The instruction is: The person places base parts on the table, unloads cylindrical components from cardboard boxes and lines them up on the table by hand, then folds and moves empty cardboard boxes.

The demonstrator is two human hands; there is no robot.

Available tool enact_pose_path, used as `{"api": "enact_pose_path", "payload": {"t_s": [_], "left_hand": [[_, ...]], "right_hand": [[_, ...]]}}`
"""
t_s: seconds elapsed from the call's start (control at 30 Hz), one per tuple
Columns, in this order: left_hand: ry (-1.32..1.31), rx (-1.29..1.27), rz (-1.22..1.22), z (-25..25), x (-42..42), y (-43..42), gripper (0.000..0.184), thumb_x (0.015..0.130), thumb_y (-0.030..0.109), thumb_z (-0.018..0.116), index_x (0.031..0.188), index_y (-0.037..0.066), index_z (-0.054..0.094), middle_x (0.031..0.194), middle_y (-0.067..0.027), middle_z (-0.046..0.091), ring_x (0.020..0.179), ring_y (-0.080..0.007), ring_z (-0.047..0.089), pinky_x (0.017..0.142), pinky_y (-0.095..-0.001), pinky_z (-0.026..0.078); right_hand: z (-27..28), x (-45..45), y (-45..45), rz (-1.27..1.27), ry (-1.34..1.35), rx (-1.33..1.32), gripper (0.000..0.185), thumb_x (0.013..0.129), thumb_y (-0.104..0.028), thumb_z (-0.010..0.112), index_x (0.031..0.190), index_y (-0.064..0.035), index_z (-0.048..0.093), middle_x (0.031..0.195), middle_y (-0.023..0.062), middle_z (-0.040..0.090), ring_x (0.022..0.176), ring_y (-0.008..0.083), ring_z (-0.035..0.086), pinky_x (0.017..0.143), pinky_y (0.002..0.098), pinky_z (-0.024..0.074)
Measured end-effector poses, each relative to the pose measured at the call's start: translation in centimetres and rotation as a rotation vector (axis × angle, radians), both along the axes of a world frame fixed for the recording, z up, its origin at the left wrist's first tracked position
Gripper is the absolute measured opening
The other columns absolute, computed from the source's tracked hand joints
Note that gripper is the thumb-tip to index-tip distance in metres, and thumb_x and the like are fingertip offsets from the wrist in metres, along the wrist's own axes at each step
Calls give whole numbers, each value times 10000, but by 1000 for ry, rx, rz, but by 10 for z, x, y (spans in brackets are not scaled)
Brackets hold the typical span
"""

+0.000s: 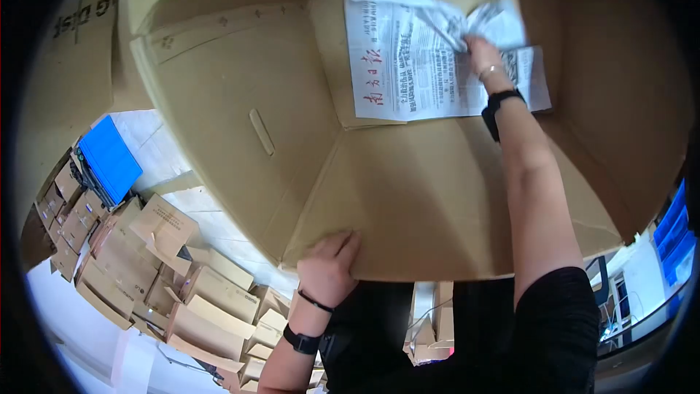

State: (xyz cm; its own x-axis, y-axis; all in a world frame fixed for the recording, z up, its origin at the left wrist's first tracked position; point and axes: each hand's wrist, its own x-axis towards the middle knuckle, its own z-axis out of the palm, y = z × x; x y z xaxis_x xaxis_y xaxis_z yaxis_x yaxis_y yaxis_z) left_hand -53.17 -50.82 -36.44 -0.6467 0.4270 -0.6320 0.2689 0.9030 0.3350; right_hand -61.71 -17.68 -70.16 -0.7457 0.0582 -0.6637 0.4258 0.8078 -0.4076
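A large open cardboard box (pixel 408 197) fills the middle of the head view. On its bottom lies a printed newspaper (pixel 397 66) with a red title on its left side. My right hand (pixel 483 55) reaches deep into the box and pinches the newspaper, which is bunched and creased at the fingers. Its upper right part is lifted and slightly blurred. My left hand (pixel 328 266) is at the near left corner of the box, its fingers curled over the near wall's edge.
Several cardboard boxes (pixel 211 306) stand on the floor at the lower left. A blue flat-topped item (pixel 111 159) stands beyond them. Another large carton (pixel 73 66) with black print rises at the far left. Blue objects (pixel 672 237) show at the right edge.
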Motion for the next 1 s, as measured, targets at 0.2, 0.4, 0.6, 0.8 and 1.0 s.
{"api": "enact_pose_path", "payload": {"t_s": [0.2, 0.4, 0.6, 0.8, 1.0], "left_hand": [[-64, -53, -11, 0, -6, 1, 245, 652, 132, 584, 895, 130, 617, 911, -62, 598, 840, -254, 580, 688, -339, 479], [-238, -176, -137, 3, -11, 8, 244, 708, 104, 505, 932, 140, 593, 884, -81, 610, 820, -274, 586, 689, -380, 482], [-196, -134, -140, 59, -20, 29, 230, 771, 135, 438, 870, 116, 644, 934, -120, 615, 882, -269, 593, 734, -377, 483], [-185, -35, -47, 180, -5, 46, 200, 761, 136, 481, 867, 115, 649, 936, -108, 619, 884, -267, 594, 738, -373, 482], [-107, -52, 33, 211, 39, -2, 165, 736, 163, 521, 839, 127, 644, 872, -95, 626, 852, -270, 596, 704, -370, 488]], "right_hand": [[139, 89, -30, 505, -345, -328, 397, 721, -155, 496, 1115, -201, 494, 1064, 145, 558, 967, 304, 540, 819, 361, 417], [289, 54, 33, 247, -445, -292, 680, 580, -228, 682, 1198, -112, 423, 1015, 177, 567, 949, 307, 543, 827, 350, 419], [372, 96, 73, -41, -179, -46, 348, 677, -99, 552, 1022, -59, 538, 1004, 196, 548, 958, 360, 508, 788, 429, 417], [452, 106, 95, 628, 394, 409, 155, 560, -105, 648, 695, -39, 607, 703, 138, 572, 919, 305, 517, 786, 375, 417], [531, 65, 72, 220, 212, -13, 389, 554, -84, 674, 927, -12, 590, 898, 159, 592, 820, 274, 582, 759, 323, 454]]}}
